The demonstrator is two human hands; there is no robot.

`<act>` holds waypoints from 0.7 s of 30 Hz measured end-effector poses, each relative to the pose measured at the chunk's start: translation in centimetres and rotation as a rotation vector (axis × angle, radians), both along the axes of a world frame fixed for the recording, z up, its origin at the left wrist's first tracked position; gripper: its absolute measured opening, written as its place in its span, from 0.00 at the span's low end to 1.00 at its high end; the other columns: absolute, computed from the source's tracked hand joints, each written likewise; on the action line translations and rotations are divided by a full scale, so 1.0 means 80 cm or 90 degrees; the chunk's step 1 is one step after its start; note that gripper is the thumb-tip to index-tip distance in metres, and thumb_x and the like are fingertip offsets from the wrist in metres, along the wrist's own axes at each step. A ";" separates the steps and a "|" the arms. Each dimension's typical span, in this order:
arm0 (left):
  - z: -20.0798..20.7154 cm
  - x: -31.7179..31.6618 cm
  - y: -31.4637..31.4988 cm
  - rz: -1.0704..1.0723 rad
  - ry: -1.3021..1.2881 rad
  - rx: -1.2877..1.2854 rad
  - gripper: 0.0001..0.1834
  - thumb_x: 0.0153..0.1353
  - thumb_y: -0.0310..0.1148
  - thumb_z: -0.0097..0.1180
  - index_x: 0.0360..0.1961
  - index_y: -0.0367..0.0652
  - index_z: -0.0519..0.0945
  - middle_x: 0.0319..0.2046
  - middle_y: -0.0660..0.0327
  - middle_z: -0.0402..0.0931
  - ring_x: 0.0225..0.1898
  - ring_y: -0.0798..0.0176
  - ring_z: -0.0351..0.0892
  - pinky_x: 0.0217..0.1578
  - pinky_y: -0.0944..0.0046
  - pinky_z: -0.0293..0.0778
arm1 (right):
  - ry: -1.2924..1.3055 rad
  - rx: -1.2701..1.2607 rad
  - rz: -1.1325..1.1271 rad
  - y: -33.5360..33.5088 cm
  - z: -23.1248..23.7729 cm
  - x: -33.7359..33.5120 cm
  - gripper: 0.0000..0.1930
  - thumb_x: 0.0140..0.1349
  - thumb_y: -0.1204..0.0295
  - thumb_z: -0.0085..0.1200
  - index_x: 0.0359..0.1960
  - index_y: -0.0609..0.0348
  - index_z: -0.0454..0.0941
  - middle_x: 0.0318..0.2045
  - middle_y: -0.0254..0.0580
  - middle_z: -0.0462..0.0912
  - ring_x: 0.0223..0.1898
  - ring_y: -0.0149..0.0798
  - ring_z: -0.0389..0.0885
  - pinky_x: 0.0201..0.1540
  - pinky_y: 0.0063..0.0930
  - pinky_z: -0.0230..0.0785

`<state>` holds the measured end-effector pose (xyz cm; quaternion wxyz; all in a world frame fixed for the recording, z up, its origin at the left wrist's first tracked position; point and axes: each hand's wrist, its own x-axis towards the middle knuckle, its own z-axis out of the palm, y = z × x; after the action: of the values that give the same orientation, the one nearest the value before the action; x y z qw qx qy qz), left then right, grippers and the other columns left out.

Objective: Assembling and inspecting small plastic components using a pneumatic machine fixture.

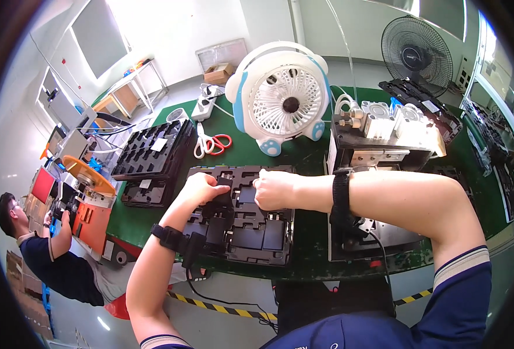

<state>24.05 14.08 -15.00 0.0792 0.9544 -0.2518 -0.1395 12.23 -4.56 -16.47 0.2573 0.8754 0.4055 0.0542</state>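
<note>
Navy cloth shirt; left hand holds boxy black block.

In front of you, the tray is glossy black plastic on a smooth, painted-looking green counter. From the tray, the fan at one o'clock is shiny plastic, the fixture at two bare metal, the box at twelve matt cardboard. Your right wrist strap looks like matt cloth.

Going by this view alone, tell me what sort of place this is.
Most likely a small assembly workshop: a black moulded tray holds rows of dark parts on a green bench, a metal fixture stands to the right, and a co-worker sits at the left.
</note>
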 end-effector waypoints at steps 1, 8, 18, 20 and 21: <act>0.001 0.000 0.004 0.014 0.034 -0.019 0.27 0.47 0.58 0.65 0.20 0.41 0.81 0.18 0.57 0.78 0.24 0.61 0.79 0.31 0.62 0.74 | 0.023 -0.026 -0.002 0.003 0.000 0.003 0.08 0.53 0.67 0.53 0.23 0.55 0.81 0.26 0.38 0.83 0.37 0.41 0.81 0.45 0.42 0.74; -0.003 -0.003 0.016 0.029 0.070 -0.081 0.24 0.47 0.54 0.67 0.21 0.40 0.80 0.17 0.60 0.76 0.20 0.63 0.76 0.27 0.63 0.71 | 0.028 -0.008 -0.060 0.007 0.004 0.002 0.06 0.56 0.65 0.53 0.30 0.50 0.80 0.26 0.32 0.82 0.41 0.38 0.80 0.39 0.37 0.72; 0.013 -0.014 0.035 -0.032 0.113 -0.330 0.18 0.55 0.43 0.63 0.20 0.39 0.78 0.14 0.68 0.65 0.17 0.74 0.60 0.19 0.68 0.57 | 0.001 0.006 -0.044 0.005 0.070 -0.049 0.04 0.46 0.69 0.57 0.20 0.53 0.81 0.27 0.33 0.81 0.32 0.34 0.80 0.29 0.25 0.72; 0.030 -0.042 0.010 -0.079 0.238 -0.367 0.17 0.56 0.43 0.63 0.22 0.40 0.78 0.15 0.71 0.65 0.18 0.76 0.59 0.18 0.70 0.55 | 0.035 0.072 -0.096 -0.010 0.118 -0.100 0.03 0.45 0.72 0.57 0.21 0.55 0.79 0.25 0.35 0.79 0.31 0.34 0.81 0.31 0.26 0.74; 0.050 -0.067 -0.004 -0.018 0.344 -0.325 0.16 0.57 0.43 0.62 0.24 0.41 0.78 0.17 0.72 0.68 0.19 0.78 0.62 0.18 0.72 0.57 | -0.015 0.178 -0.077 -0.020 0.133 -0.128 0.01 0.42 0.74 0.59 0.17 0.53 0.81 0.20 0.35 0.82 0.28 0.36 0.83 0.28 0.28 0.75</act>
<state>18.69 13.77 -10.99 0.3764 0.8290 -0.2613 -0.3205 2.01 -6.17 -5.87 0.1403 0.9250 0.3374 0.1044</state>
